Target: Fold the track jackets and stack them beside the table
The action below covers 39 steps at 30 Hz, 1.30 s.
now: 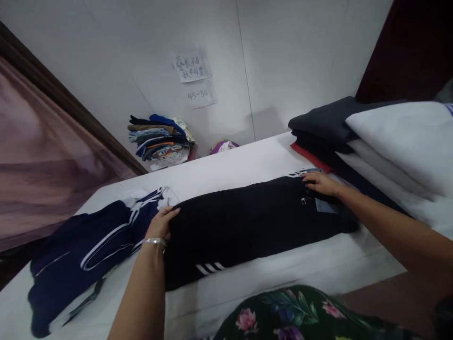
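From here I see the left hand [161, 223] pinching one end of a black garment [244, 222] on the tabletop [230, 169]; the right hand [320, 183] touches its far edge, grip unclear. Navy clothing [95, 231] lies left of the left hand, folded clothes [320, 120] past the right.

Pink curtain [53, 156] left; handwritten paper notes [194, 67] on pale wall [297, 61].
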Each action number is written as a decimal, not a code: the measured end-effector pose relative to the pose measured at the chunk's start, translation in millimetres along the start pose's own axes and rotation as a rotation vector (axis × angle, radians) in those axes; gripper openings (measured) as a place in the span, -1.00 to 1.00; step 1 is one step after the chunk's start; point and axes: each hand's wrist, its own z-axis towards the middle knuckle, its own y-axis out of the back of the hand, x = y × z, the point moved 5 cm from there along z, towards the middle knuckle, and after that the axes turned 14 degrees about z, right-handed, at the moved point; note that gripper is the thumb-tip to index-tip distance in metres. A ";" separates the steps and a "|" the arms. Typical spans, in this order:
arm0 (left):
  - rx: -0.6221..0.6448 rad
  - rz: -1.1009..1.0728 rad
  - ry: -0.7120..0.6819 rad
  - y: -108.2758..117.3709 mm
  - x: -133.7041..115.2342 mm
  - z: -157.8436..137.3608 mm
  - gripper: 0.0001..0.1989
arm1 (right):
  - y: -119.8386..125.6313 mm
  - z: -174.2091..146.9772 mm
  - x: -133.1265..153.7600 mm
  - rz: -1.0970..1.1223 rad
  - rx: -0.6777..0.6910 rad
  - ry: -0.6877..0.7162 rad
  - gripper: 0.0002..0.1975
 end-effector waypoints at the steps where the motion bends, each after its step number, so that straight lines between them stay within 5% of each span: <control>1: 0.016 -0.077 -0.009 2.9 -5.5 -0.1 -0.75 | 0.7 -0.5 -0.3 0.045 -0.006 -0.017 -0.82; 5: -0.077 0.004 -0.026 6.1 -7.9 18.5 -0.69 | -1.7 4.7 -7.1 0.309 -0.028 -0.124 -0.69; 11: -0.159 0.799 0.003 -18.0 25.9 57.0 -0.74 | -4.8 19.4 -12.3 0.322 -0.138 -0.284 -0.65; 22: -0.159 1.251 -0.179 -30.1 27.1 39.8 -0.59 | -15.1 25.0 -13.3 -0.114 -0.163 -0.125 -0.79; 25: -0.224 1.274 -0.393 -50.7 5.9 25.1 -0.57 | -17.6 26.2 3.6 -0.175 -0.217 -0.039 -0.74; 29: -0.047 1.334 -0.679 -104.0 -0.7 -0.5 -0.48 | -37.8 27.9 43.1 -0.260 -0.186 0.122 -0.61; 32: 0.111 1.462 -0.619 -129.5 21.2 -5.8 -0.39 | -62.7 26.5 45.0 -0.346 -0.026 0.033 -0.45; 35: 0.147 1.517 -0.554 -134.4 39.7 -1.4 -0.34 | -74.6 22.1 26.0 -0.399 0.066 -0.142 -0.37; 39: 0.132 1.533 -0.569 -131.9 42.3 1.9 -0.33 | -72.7 23.8 17.1 -0.387 0.117 -0.200 -0.34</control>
